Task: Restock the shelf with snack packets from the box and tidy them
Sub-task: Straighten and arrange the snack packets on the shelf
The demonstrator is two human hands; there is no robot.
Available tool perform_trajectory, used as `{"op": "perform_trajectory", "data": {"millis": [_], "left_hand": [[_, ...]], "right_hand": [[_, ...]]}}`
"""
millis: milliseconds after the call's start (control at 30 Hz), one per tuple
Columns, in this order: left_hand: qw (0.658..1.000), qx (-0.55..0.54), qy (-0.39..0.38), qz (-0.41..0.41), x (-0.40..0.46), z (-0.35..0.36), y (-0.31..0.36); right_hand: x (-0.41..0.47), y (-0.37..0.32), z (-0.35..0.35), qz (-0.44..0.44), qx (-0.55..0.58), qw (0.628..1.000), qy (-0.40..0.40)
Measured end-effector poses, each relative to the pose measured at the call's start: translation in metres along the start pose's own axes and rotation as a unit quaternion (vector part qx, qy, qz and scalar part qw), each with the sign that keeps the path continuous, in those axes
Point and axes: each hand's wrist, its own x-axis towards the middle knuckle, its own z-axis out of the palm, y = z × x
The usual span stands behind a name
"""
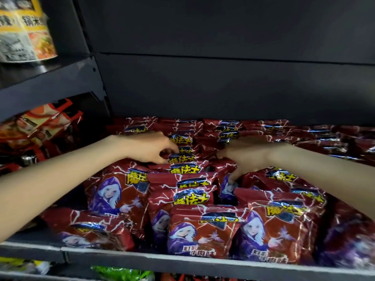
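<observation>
Several red snack packets [203, 230] with a purple-hooded figure fill the dark shelf [182, 264], standing in rows from front to back. My left hand [150, 147] reaches in from the left, its fingers curled onto the top edges of packets in the middle row [183, 159]. My right hand [245, 157] comes from the right, palm down, its fingertips pressing on a packet [228, 187] in the gap beside that row. At the front left, a packet [91, 230] lies tilted. No box is in view.
The shelf has a pale front rail and a dark back panel [223, 88]. To the left stands a neighbouring shelf bay with orange packets [46, 122] and, above it, a noodle tub [26, 31]. Green and yellow packets [121, 274] show on the shelf below.
</observation>
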Motion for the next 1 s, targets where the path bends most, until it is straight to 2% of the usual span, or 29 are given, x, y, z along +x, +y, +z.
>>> {"op": "perform_trajectory", "data": {"millis": [233,367,467,700,800,900,933,1000], "left_hand": [[0.998,-0.015,0.058,-0.004,-0.002,0.007,-0.002],[0.996,-0.032,0.085,-0.013,-0.005,0.007,-0.001],[0.993,-0.036,0.109,-0.017,-0.008,0.007,-0.004],[0.995,-0.046,0.092,-0.004,-0.004,0.005,-0.013],[0.985,-0.055,0.164,0.012,0.002,-0.011,-0.001],[0.984,-0.032,0.168,0.053,0.014,-0.017,0.029],[0.982,-0.025,0.173,0.067,0.020,-0.017,0.039],[0.975,-0.026,0.206,0.082,0.029,-0.018,0.053]], "right_hand": [[-0.001,-0.013,-0.003,-0.021,0.003,1.000,-0.001],[-0.004,-0.017,-0.002,0.026,0.026,0.995,0.090],[-0.003,-0.022,0.002,0.043,0.002,0.988,0.147],[0.001,-0.030,0.010,0.070,0.020,0.979,0.191],[0.006,-0.035,0.012,0.066,-0.008,0.973,0.223],[0.008,-0.036,0.013,0.056,-0.037,0.970,0.234],[0.005,-0.032,0.014,0.049,-0.017,0.971,0.232],[-0.009,-0.019,0.014,0.025,0.102,0.969,0.223]]}}
